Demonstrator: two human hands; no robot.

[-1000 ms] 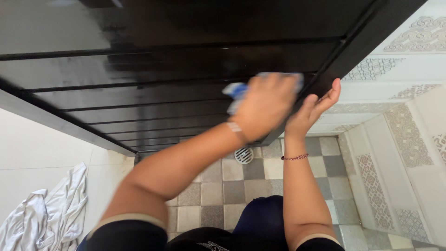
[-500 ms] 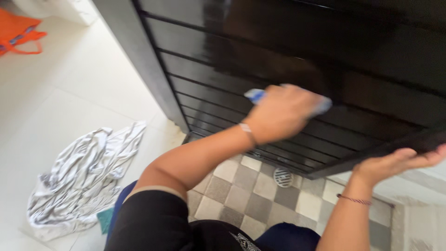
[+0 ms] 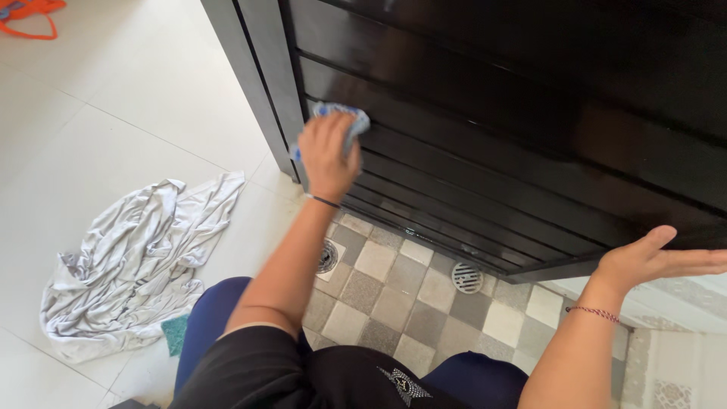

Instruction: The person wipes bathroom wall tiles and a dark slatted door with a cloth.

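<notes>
My left hand (image 3: 324, 155) presses a blue and white cloth (image 3: 350, 121) against a slat near the left edge of a dark slatted door (image 3: 515, 144). The fingers are closed over the cloth. A thin dark band circles that wrist. My right hand (image 3: 655, 261) is held flat with its palm up at the door's lower right edge, fingers together, holding nothing. A red thread bracelet sits on its wrist. My knees in blue trousers show at the bottom.
A crumpled white cloth (image 3: 136, 257) lies on the pale floor tiles to the left, with a small teal sponge (image 3: 176, 333) beside it. Checkered grey tiles with two round drains (image 3: 467, 277) lie under the door. An orange item (image 3: 34, 11) sits top left.
My left hand has slid the cloth leftward along the slats to the door's left edge. My right hand has dropped from beside the cloth to the door's lower right edge, palm up.
</notes>
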